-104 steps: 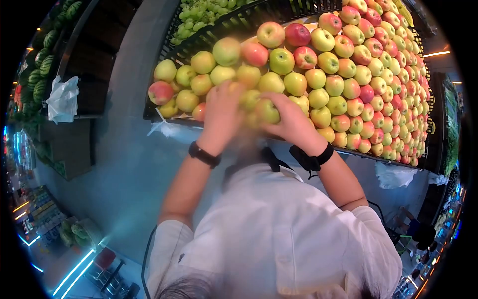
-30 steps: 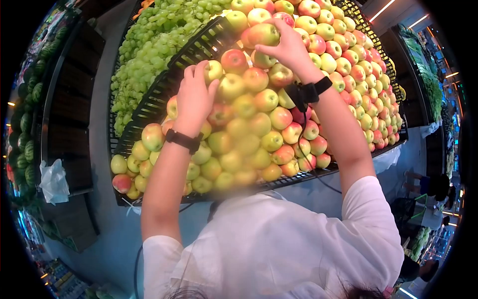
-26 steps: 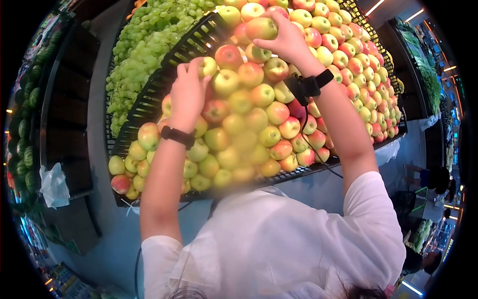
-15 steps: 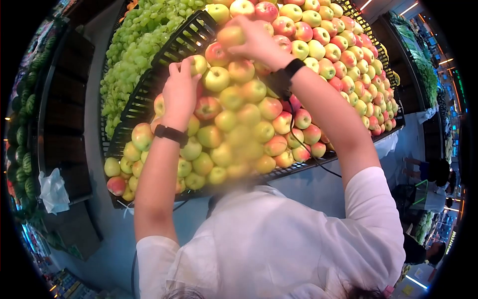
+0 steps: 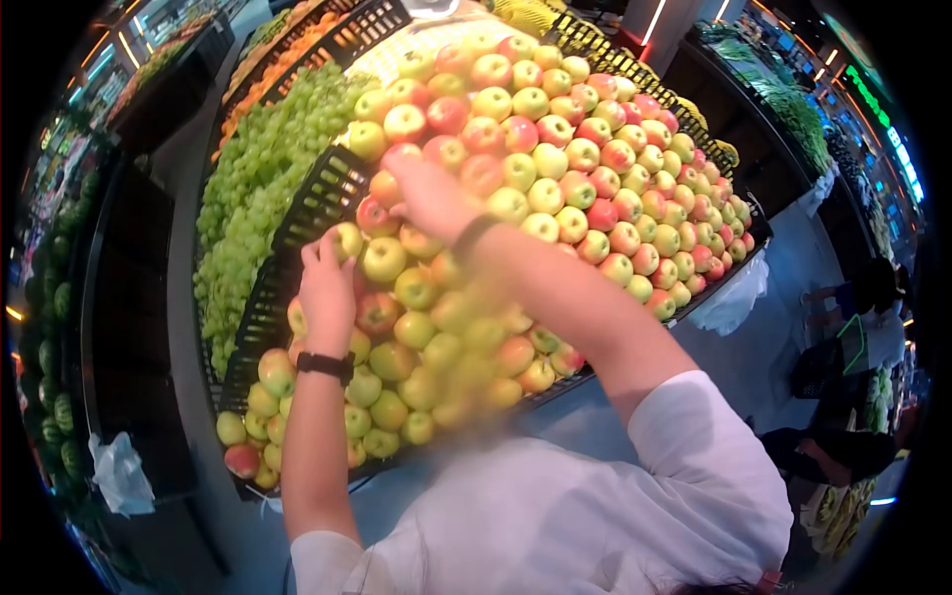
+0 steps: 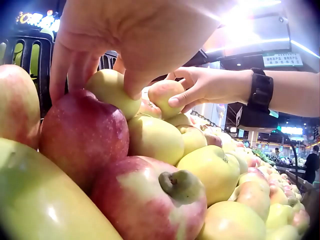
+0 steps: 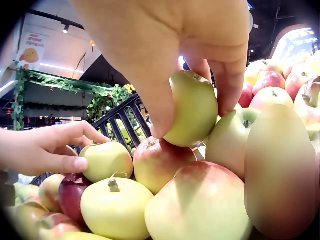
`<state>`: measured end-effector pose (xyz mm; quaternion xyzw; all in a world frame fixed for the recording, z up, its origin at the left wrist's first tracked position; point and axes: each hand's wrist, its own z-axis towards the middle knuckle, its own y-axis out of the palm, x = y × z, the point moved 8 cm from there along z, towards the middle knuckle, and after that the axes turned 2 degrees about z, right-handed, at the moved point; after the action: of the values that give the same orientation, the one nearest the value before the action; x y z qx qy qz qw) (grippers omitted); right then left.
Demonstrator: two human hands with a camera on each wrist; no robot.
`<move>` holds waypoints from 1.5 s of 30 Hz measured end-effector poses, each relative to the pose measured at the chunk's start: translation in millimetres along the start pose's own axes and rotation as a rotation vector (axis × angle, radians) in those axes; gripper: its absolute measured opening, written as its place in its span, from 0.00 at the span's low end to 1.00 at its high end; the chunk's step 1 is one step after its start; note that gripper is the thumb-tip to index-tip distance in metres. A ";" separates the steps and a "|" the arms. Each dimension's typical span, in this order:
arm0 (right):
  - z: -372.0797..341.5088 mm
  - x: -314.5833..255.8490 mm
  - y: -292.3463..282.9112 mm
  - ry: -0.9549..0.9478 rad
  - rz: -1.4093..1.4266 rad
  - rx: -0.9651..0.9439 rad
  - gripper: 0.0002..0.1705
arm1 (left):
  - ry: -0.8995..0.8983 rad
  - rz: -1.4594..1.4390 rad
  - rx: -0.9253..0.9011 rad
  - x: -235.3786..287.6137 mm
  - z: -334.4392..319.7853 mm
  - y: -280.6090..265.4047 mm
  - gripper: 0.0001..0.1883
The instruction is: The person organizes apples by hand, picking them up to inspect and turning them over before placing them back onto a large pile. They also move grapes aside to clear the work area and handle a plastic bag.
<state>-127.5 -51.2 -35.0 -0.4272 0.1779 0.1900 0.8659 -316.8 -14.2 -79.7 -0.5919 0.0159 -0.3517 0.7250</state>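
The left hand [image 5: 327,297] pinches a yellow-green apple [image 5: 346,241] at the crate's divider; in the left wrist view its thumb and fingers are around that apple [image 6: 113,93]. The right hand [image 5: 428,198] is beside it, farther back. In the right wrist view the right hand [image 7: 170,50] grips a greenish apple [image 7: 192,110] between thumb and fingers, touching a red-yellow apple [image 7: 161,161] below. A dark red apple [image 6: 82,135] lies beneath the left hand. Red and yellow apples [image 5: 555,159] fill the crate in rows.
A black slatted divider [image 5: 297,210] separates the apples from green grapes [image 5: 253,183]. Oranges [image 5: 288,61] lie behind the grapes. A white plastic bag [image 5: 123,474] hangs at the left, another [image 5: 732,297] at the right. People stand at the far right.
The right hand has moved left and toward the left hand with its apple. The left hand stays on its apple by the divider. The head view has shifted, showing more of the crate's back.
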 end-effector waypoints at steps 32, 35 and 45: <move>115.4 189.3 -95.7 0.211 0.013 -0.028 0.32 | 0.291 0.117 -0.313 173.6 123.0 -20.6 0.18; 114.9 190.1 -88.6 0.206 0.060 -0.006 0.31 | 0.295 0.129 -0.311 193.8 179.7 3.1 0.14; 110.4 201.7 -82.2 0.002 0.135 -0.123 0.38 | 0.388 0.273 -0.058 212.4 244.4 83.2 0.25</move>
<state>102.5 27.4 -11.6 -0.4667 0.1952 0.2580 0.8231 -8.7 84.9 4.5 -0.5262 0.2450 -0.3572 0.7318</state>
